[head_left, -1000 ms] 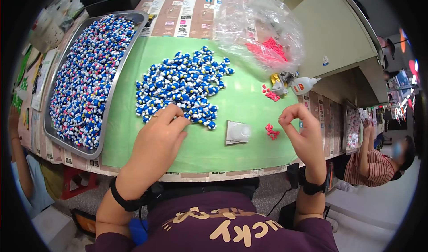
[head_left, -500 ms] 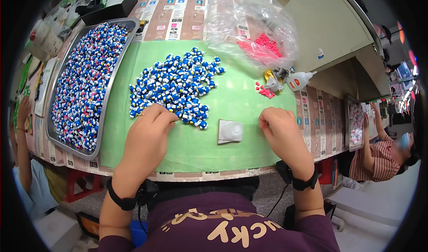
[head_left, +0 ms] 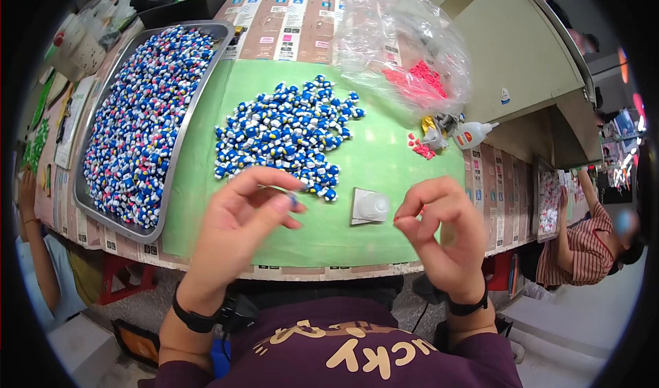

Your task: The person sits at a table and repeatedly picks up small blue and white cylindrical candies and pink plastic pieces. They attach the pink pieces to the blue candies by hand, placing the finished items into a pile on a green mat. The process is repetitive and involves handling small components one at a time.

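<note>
My left hand [head_left: 237,220] is raised in front of the heap of small blue-and-white figures [head_left: 281,130], pinching one blue-and-white figure [head_left: 294,200] between thumb and forefinger. My right hand [head_left: 446,233] hovers to the right of a translucent round cap [head_left: 371,207] on a small white square. Its thumb and forefinger are closed in a pinch; a speck of red shows at their tips, too small to make out for sure. Several small pink pieces [head_left: 423,149] lie beyond that hand, beside a white squeeze bottle [head_left: 473,134].
A metal tray [head_left: 168,182] full of similar figures stands at the left of the green mat [head_left: 322,240]. A clear plastic bag [head_left: 371,41] with pink pieces [head_left: 427,79] lies at the back. A large beige cabinet [head_left: 515,51] rises at the right. Other people sit at both sides.
My left hand has lifted from the heap's near edge and turned, now showing a blue-and-white figure in its fingers. The right hand has turned and come nearer the cap. The whole view has shifted slightly.
</note>
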Demonstrator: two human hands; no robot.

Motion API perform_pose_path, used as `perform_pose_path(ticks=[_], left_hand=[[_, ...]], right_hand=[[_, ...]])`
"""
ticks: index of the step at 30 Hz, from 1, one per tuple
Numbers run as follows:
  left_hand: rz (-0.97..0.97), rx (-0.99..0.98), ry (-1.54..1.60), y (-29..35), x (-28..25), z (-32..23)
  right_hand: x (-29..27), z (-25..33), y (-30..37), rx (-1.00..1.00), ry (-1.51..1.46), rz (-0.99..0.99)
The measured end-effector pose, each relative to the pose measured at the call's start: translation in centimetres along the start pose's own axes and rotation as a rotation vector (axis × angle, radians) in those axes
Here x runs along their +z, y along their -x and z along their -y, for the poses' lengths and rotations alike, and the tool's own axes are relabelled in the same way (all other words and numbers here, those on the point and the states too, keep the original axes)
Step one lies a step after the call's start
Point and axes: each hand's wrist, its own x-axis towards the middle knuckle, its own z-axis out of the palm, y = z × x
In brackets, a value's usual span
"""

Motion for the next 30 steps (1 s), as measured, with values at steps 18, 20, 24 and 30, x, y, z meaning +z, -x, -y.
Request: perform_pose_path(ticks=[18, 20, 24, 30], left_hand=[[0.230, 0.335, -0.446, 0.2, 3.4, -0.1], [0.206, 0.376, -0.508, 0.3, 3.7, -0.1], [0.171, 0.459, -0.591, 0.4, 4.0, 0.2], [0.173, 0.407, -0.490, 0.4, 3.9, 0.3]], right_hand=[[0.8, 0.9, -0.1, -0.134, 0.094, 0.123], [1.0, 0.6, -0.1, -0.178, 0.086, 0.094], [1.0, 0.5, -0.1, -0.211, 0.093, 0.090], [1.0, 0.6, 0.1, -0.062, 0.019, 0.164]])
